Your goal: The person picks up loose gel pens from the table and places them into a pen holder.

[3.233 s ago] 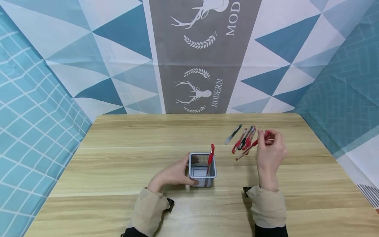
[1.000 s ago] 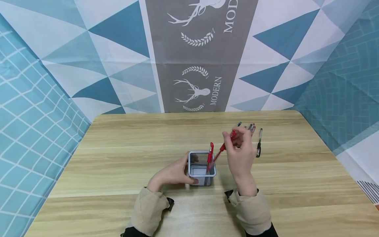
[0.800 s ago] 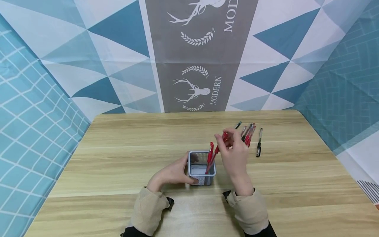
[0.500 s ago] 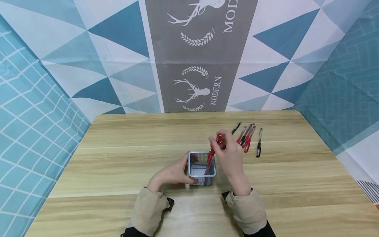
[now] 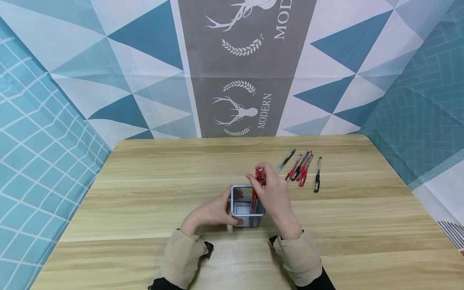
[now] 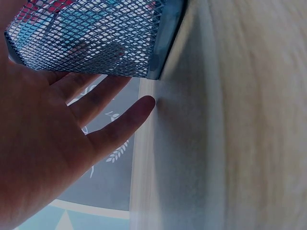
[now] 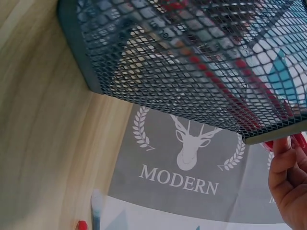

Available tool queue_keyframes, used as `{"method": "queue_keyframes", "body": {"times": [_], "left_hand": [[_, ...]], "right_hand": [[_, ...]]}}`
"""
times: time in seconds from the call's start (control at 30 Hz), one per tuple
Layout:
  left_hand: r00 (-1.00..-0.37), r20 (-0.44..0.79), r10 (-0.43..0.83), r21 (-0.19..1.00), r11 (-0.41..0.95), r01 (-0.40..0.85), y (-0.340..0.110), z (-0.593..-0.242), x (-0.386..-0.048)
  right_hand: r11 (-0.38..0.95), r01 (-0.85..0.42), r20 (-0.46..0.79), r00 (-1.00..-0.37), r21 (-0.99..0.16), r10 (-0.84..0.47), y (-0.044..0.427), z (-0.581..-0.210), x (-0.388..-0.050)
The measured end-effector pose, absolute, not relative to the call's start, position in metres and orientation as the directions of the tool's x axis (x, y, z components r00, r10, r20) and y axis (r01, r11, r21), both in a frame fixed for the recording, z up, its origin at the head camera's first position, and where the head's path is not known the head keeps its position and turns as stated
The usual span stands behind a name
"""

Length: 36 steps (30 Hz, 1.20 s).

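Observation:
A silver-grey mesh pen holder [image 5: 250, 221] stands upright on the table. My left hand [image 5: 212, 211] holds it from the left, thumb at the front and fingers at the side and back; several of these fingers look fairly straight in the left wrist view. My right hand [image 5: 272, 193] is above the holder's right side and pinches a red pen [image 5: 254, 200] near its top, with the lower end inside the holder. Another red pen stands there too, largely overlapped in the head view. Through the mesh [image 7: 144, 67] in the right wrist view, both slant side by side.
Right of the hands, a group of red and black pens [image 5: 300, 168] lies on the wooden table [image 5: 145, 181]. A green-tipped pen [image 5: 288, 157] lies to their left, a black pen [image 5: 317, 179] to their right. Patterned cloth [image 5: 232, 80] hangs behind the table.
My right hand has brought the red pen left from the group and lowered its end into the holder beside the other red pen. The left hand has stayed on the holder.

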<state>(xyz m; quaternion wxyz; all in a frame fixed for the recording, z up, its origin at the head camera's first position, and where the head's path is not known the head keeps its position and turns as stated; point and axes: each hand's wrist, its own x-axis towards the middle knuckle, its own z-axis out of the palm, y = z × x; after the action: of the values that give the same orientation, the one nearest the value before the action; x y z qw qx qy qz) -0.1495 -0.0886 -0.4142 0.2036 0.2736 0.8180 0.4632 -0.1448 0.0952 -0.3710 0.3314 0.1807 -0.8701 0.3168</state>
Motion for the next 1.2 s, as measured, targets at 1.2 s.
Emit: {"method": "queue_keyframes", "body": {"times": [1.2], "left_hand": [[-0.765, -0.076, 0.639, 0.881, 0.403, 0.249, -0.088, -0.416, -0.15]], "right_hand": [[0.87, -0.468, 0.773, -0.605, -0.152, -0.19, 0.096, -0.384, -0.152]]}}
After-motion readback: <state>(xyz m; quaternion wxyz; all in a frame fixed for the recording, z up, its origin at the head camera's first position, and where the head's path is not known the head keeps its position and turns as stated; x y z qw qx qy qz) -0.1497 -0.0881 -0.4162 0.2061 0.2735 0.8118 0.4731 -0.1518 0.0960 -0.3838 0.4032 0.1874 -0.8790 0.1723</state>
